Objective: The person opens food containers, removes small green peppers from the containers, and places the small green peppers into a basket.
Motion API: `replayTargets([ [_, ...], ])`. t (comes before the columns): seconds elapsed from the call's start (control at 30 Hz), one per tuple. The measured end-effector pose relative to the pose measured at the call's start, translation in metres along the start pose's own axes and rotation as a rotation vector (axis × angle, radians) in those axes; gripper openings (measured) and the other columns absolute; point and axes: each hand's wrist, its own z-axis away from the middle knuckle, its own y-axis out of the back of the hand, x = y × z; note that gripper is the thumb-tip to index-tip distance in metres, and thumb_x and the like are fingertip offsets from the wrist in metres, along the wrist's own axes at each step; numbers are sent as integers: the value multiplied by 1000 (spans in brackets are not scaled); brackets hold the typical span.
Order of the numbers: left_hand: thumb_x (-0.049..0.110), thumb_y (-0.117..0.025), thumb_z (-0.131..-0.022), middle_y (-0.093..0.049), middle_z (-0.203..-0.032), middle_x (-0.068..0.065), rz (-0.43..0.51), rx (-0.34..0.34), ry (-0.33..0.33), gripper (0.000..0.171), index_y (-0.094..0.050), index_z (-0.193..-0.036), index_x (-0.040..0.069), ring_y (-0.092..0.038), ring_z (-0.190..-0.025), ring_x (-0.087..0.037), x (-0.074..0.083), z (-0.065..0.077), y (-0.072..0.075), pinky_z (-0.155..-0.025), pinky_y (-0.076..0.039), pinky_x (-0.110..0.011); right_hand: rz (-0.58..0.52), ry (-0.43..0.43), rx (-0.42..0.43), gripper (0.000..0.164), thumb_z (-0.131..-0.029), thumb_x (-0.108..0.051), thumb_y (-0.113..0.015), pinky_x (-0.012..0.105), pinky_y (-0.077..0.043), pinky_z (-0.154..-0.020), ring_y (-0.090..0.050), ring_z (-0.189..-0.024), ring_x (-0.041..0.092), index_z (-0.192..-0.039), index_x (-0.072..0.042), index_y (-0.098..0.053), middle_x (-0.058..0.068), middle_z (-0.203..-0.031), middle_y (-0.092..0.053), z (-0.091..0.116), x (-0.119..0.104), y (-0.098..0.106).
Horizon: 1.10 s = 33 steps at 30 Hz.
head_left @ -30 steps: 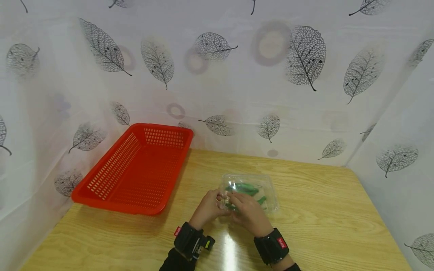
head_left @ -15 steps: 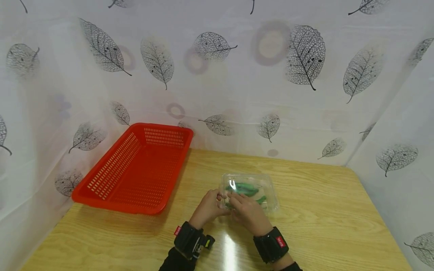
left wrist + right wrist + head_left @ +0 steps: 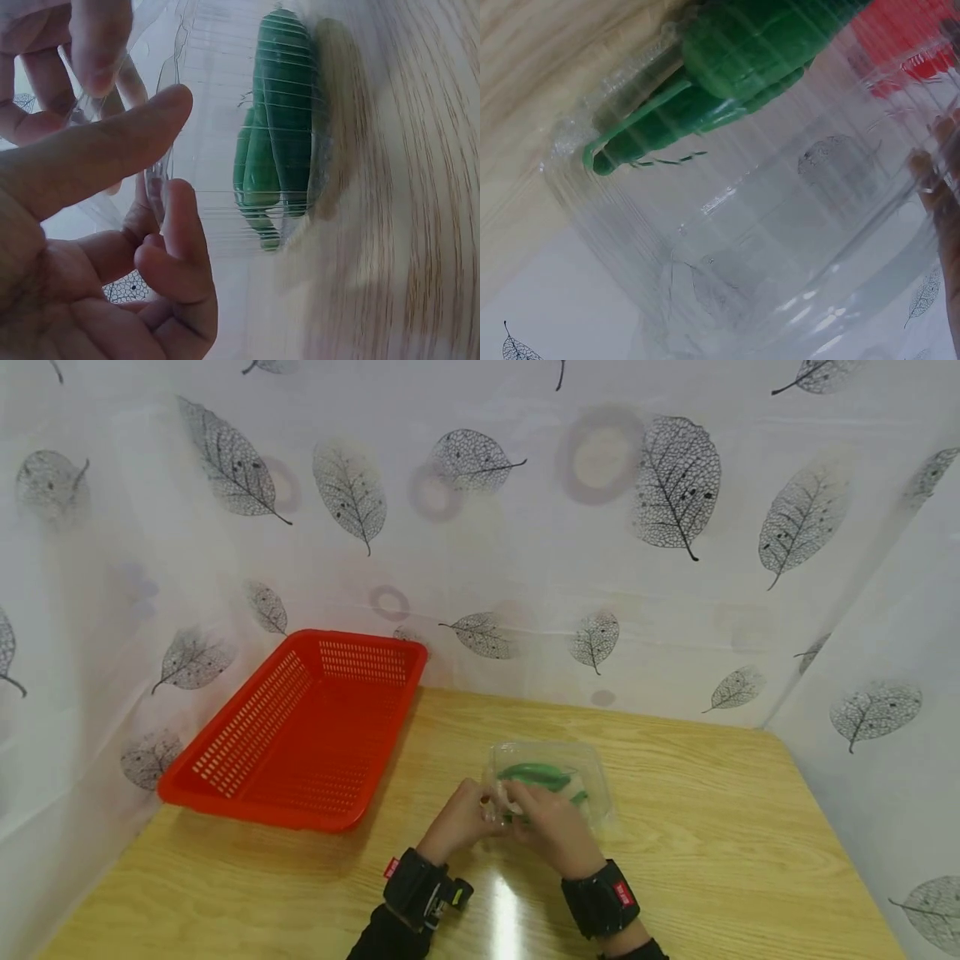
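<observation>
A clear plastic clamshell box (image 3: 596, 777) stands on the table with several green peppers (image 3: 536, 774) inside. At its near left corner my left hand (image 3: 459, 821) grips the edge; in the left wrist view the thumb (image 3: 120, 150) and curled fingers lie on either side of the clear rim (image 3: 166, 82). My right hand (image 3: 557, 833) is close beside it, and its fingertips (image 3: 101, 56) pinch clear plastic at the same corner. The right wrist view looks through the box's ribbed wall (image 3: 757, 240) at the peppers (image 3: 742, 56).
A large red plastic basket (image 3: 318, 735) with slotted sides stands to the left of the box. Wooden tabletop (image 3: 697, 852) extends to the right and in front. A white curtain (image 3: 510, 552) with leaf prints hangs around the back and sides.
The bright glint over the peppers has gone from the box. My right fingers have shifted slightly at the corner; my left hand stays nearly where it was.
</observation>
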Motion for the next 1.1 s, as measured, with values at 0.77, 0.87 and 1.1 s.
replayTargets([
  [0.77,16,-70,-82,-46,-94,-11,48,-16,62,16,-66,-90,3,-52,-76,-16,-3,0,5,-57,-42,-23,12,-36,-18,50,-63,7,-79,38,-48,-92,-58,-110,22,-107,-11,-65,6,-116,-62,6,10,-1],
  [0.87,15,-68,-84,-47,-97,-13,72,-7,78,18,-66,-95,2,-57,-79,-19,-3,1,6,-59,-44,-24,18,-48,-12,52,-62,6,-81,38,-49,-91,-58,-110,23,-108,-12,-66,6,-117,-62,9,14,-2],
  [1.1,13,-69,-83,-48,-99,-15,77,-1,87,25,-64,-104,-1,-57,-85,-23,-1,1,10,-63,-45,-25,12,-58,-12,58,-59,-5,-86,39,-46,-94,-57,-111,23,-112,-13,-66,7,-119,-62,11,18,1],
])
